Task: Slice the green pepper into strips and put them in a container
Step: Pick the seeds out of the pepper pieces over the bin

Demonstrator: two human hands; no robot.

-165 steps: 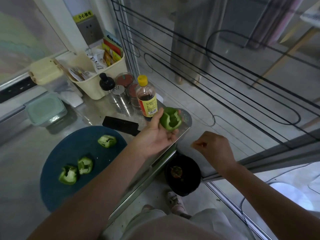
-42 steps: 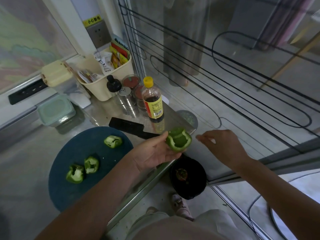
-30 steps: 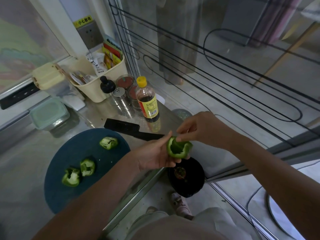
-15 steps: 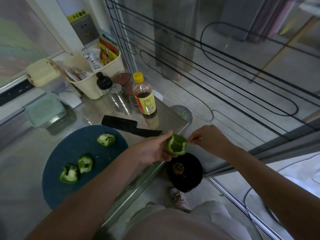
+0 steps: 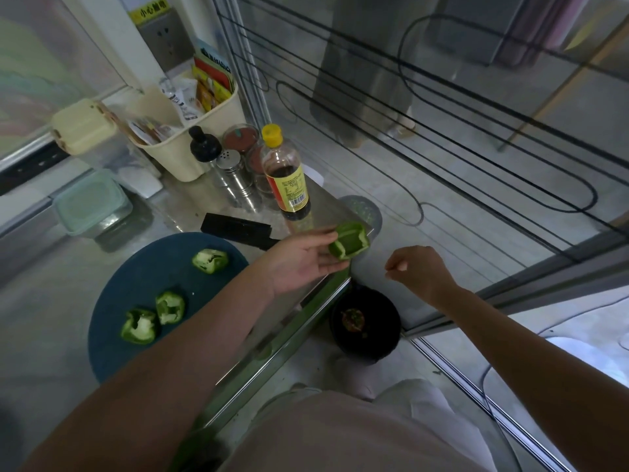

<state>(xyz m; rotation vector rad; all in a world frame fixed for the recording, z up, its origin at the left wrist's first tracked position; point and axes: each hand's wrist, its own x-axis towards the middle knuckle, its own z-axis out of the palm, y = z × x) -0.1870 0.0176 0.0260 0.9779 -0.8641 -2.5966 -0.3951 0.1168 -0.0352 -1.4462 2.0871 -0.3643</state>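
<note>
Fingers (image 5: 332,265) of the left hand (image 5: 299,264) lie under the held pepper piece (image 5: 349,240), thumb on its near edge, hollow side up. The grip is light and pinching, and the piece is off the counter edge, above and just short of the black bin (image 5: 364,321).

Right hand (image 5: 418,270): fingers curled, thumb against forefinger, apart from the held piece and over the bin side. Cannot tell whether a scrap of pith is pinched there. Something like a pepper core lies in the bin bottom.

Cutting board (image 5: 112,345), dark and round, on the steel counter (image 5: 41,335): three pepper pieces on it, two close together at the near left (image 5: 139,327) (image 5: 170,307) and one alone farther up (image 5: 210,260). All are chunks; none is cut to strips.

Knife (image 5: 238,229) lies untouched beyond the board, between it and the sauce bottle (image 5: 286,172).

Lidded container (image 5: 90,204) at far left, lid on, well apart from the board. It is probably the destination, though that is not certain.

Judgement on progress:
- Pepper is quartered and coring looks nearly finished; the held piece appears to be the last one being cleaned.
- Slicing is not yet begun.
- Nothing visible has been transferred.
- Remaining: set this piece down, take the knife, strip all four, open a container, load it.
</note>
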